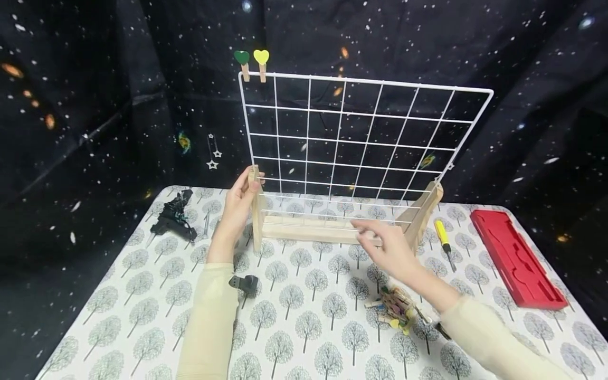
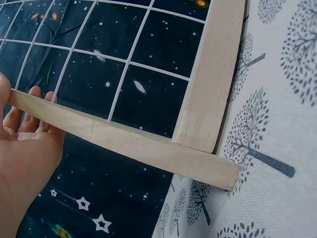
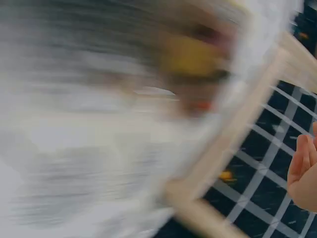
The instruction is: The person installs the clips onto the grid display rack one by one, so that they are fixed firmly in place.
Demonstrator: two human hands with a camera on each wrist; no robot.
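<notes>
A white wire grid [image 1: 366, 126] leans back in a wooden stand [image 1: 304, 229]. My left hand [image 1: 239, 203] grips the upper end of the stand's left side piece [image 2: 124, 141], with the thumb on one face and the fingers behind it. In front of the stand's lower bar hovers my right hand [image 1: 390, 248], fingers loosely bent and nothing visible between them. Two clothespins, one with a green heart [image 1: 241, 57] and one with a yellow heart [image 1: 261, 57], are clipped at the grid's top left corner. Motion blurs most of the right wrist view, where the right hand [image 3: 304, 173] shows at the edge.
A pile of small clothespins [image 1: 398, 309] lies below my right forearm. Right of the stand are a yellow-handled screwdriver [image 1: 443, 237] and a red molded tray [image 1: 518, 258]. A black tangled object [image 1: 174, 219] lies at the left. Behind the table hangs a dark starry cloth [image 1: 119, 105].
</notes>
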